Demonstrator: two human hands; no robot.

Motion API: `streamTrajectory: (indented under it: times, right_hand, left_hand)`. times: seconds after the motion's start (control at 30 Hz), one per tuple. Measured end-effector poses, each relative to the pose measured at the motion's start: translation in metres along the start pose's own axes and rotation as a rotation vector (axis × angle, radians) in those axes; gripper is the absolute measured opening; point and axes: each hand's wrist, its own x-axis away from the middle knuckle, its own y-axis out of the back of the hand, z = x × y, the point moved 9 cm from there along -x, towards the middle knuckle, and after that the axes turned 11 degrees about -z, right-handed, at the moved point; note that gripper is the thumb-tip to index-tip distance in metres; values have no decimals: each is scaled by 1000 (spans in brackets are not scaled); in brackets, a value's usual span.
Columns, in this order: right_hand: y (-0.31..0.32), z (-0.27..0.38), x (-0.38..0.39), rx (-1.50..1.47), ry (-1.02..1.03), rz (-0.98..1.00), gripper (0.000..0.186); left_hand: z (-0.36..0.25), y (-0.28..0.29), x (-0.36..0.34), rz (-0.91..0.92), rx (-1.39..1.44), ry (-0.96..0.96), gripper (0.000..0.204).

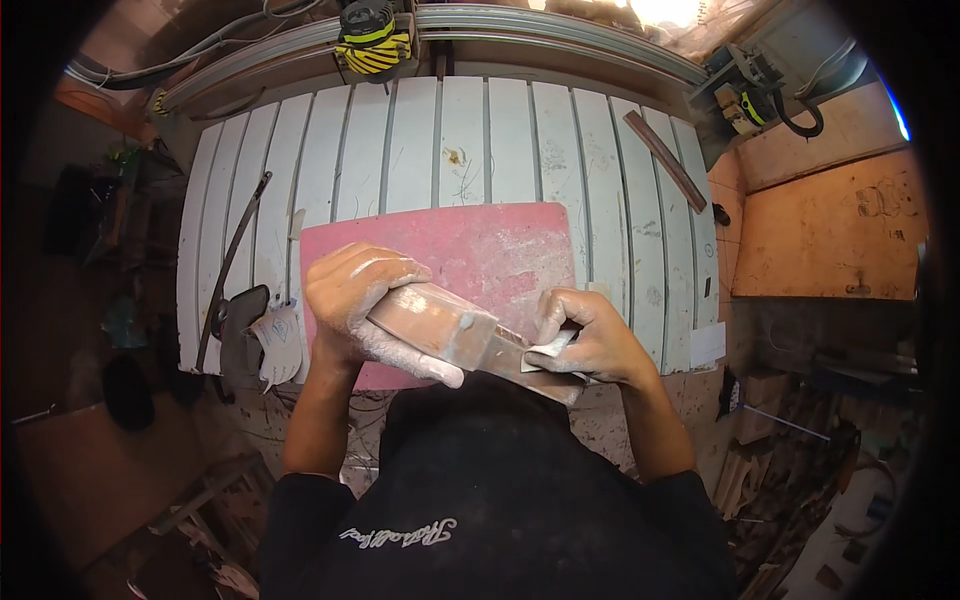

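My left hand (365, 305), coated in pale dust, grips the left end of a long, dusty brown workpiece (430, 320), tilted down to the right close to my body. My right hand (590, 340) is closed on a small folded white pad, perhaps sandpaper (548, 350), pressed against the right part of the workpiece. Both hands are over the near part of a pink board (440, 235), which lies on a white slatted worktable (515, 140). My right fingertips are partly hidden by the pad.
A long dark strip (235, 260), a dark object (240, 335) and a white mask-like item (280, 345) lie at the left. A brown bar (665, 160) is at the back right. Machine units (372, 40) sit on a rail behind; an orange panel (820, 230) stands right.
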Motion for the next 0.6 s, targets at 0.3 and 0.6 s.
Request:
streamTrajectory:
  times: [0.3,0.6]
  right_hand:
    - [-14,1,-11,-87,21,129,35]
    - [-16,11,-16,-48,210,120,39]
  left_hand:
    - [1,3,8,-36,-13,22,54]
    - [3,1,5,-75,-41,32,47]
